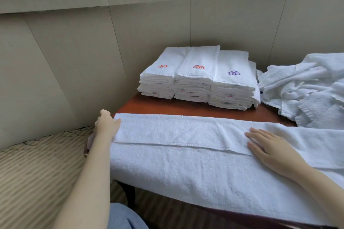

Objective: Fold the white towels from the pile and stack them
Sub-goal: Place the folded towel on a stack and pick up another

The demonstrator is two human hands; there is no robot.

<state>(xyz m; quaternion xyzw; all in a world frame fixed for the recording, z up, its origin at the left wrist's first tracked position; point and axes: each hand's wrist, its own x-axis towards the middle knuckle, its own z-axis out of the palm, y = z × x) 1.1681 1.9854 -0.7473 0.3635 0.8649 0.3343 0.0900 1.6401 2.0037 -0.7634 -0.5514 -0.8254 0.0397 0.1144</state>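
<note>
On table (186, 109), L hand (106, 125) prob. grips towel (186, 163).

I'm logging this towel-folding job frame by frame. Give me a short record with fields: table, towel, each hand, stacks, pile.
table: reddish-brown top
towel: spread along the near edge, far long side folded over
left hand: grips the towel's left end
right hand: flat on the towel, fingers straight
folded stacks: three side by side at the back; two red emblems, one purple
unfolded pile: rumpled, far right
</note>
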